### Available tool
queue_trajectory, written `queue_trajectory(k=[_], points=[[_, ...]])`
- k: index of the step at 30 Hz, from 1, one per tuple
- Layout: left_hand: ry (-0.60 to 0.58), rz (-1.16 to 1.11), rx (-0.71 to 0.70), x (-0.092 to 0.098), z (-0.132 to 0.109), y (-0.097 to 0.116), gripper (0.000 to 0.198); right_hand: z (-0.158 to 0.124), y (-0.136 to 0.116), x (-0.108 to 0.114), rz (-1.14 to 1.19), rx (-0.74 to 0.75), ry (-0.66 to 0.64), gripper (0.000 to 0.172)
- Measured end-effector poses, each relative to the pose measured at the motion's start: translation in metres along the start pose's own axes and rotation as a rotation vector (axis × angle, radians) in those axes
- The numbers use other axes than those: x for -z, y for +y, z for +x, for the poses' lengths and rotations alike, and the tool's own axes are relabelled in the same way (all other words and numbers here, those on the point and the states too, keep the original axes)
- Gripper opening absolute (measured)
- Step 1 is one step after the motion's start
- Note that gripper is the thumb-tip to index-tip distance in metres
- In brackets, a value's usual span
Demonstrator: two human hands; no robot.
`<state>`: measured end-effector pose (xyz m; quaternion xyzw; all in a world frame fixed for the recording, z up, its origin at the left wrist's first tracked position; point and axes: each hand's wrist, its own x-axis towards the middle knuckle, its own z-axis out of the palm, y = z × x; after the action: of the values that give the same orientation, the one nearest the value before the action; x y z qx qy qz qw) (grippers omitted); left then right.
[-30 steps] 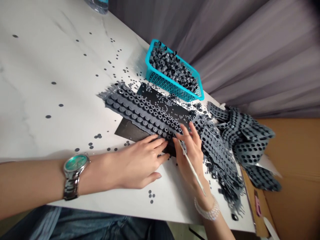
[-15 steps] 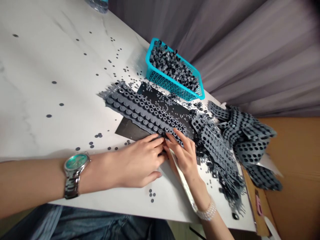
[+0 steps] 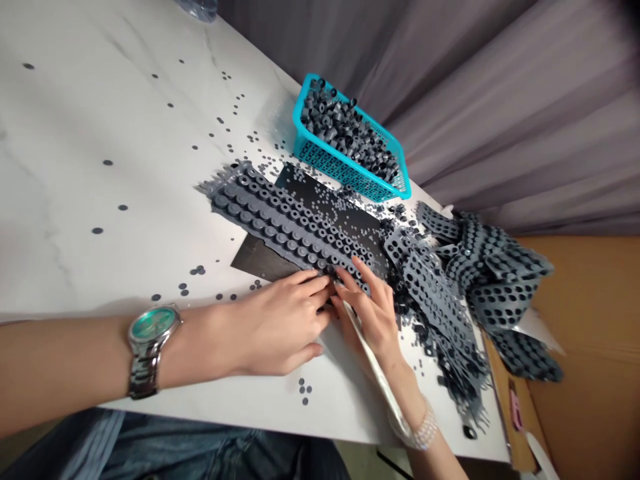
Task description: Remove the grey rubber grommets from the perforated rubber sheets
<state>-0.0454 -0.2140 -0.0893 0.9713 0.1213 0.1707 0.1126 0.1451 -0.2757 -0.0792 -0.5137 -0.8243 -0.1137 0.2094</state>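
Observation:
A dark grey moulded rubber sheet (image 3: 287, 217) with rows of round, ring-like pieces lies on a black mat (image 3: 263, 259). My left hand (image 3: 285, 320) rests palm down at the sheet's near edge, fingers stretched onto it and thumb apart. Just to its right, my right hand (image 3: 373, 313) is closed on a long, thin white tool (image 3: 373, 363), which runs back from the fingertips toward the wrist. Its other fingers reach over the rings at the sheet's right end. The tool's tip and the piece under the fingertips are hidden.
Behind the sheet stands a turquoise basket (image 3: 350, 160) full of small grey rings. Punched-out grey sheets (image 3: 435, 293) are heaped at the right, by a cardboard box (image 3: 590, 320). Small dark discs (image 3: 199, 270) lie scattered over the white table (image 3: 100, 267). A grey curtain (image 3: 475, 100) hangs behind.
My right hand and the white tool have shifted slightly to the right along the sheet. My left hand has barely moved.

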Motion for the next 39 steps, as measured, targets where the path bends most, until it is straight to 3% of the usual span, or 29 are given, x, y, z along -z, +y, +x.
queue_trajectory(k=[7, 13, 15, 19, 23, 31, 39], points=[[0.034, -0.029, 0.007, 0.000, 0.001, 0.000, 0.043, -0.001, 0.002, -0.003, -0.027, 0.040, -0.065, 0.011], [0.000, -0.030, 0.015, 0.001, 0.003, 0.000, 0.044, 0.004, 0.005, -0.006, -0.049, 0.078, -0.115, 0.019], [-0.002, -0.018, 0.016, 0.002, 0.003, 0.000, 0.046, 0.005, 0.010, -0.009, -0.052, 0.009, -0.079, 0.019], [0.003, 0.018, 0.007, 0.002, 0.001, 0.000, 0.049, 0.001, 0.021, -0.010, -0.079, -0.262, 0.122, 0.014], [0.003, 0.029, -0.003, 0.003, 0.000, 0.000, 0.050, -0.001, 0.023, -0.002, -0.083, -0.395, 0.083, 0.011], [-0.010, -0.043, -0.005, 0.001, 0.001, -0.001, 0.048, 0.019, 0.007, -0.003, 0.016, -0.125, 0.036, 0.012], [-0.009, -0.055, -0.008, -0.002, 0.000, -0.001, 0.044, 0.024, 0.011, -0.009, 0.017, 0.048, -0.044, 0.013]])
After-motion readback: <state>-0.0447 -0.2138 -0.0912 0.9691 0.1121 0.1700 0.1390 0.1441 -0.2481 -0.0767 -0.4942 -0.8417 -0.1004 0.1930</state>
